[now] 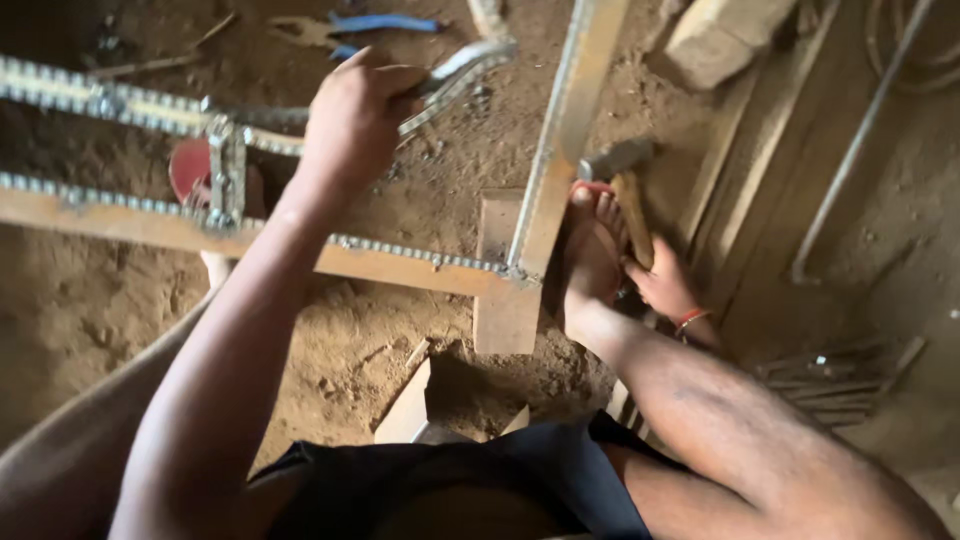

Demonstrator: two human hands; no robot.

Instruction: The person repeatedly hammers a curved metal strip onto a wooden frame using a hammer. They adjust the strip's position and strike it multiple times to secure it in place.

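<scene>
Chain [90,100] — a silvery length of it — is stretched across the upper left of the view, and a second run [400,250] is laid along the top edge of a rusty iron bar [120,225] that meets an upright angle bar [565,130] at a corner.

Nearest the camera, dark shorts [460,490] and bare legs are seen, with a pale wood offcut [408,408] on the dirt between them. Further out, a wooden block [505,290] is laid under the corner of the frame, and a bare foot [592,255] is pressed against that corner.

The right hand [665,285] is low beside the foot, fingers closed round the wooden handle of a hammer [622,175] whose steel head rests just beyond the toes. The left hand [355,120] is closed in a fist around a curved metal piece [455,70] at the chain's loose end, near a small clamp [226,165].

Judged from this, the toes are the weak point: a glancing hammer blow off the angle bar could land on them, since they are just beside the head. The frame could also slide off the block on loose soil, and fingers could be pinched if the taut chain slipped.

No container is visible; blue-handled pliers [375,25] and a pale stone block [715,35] lie loose on the ground at the far edge.
</scene>
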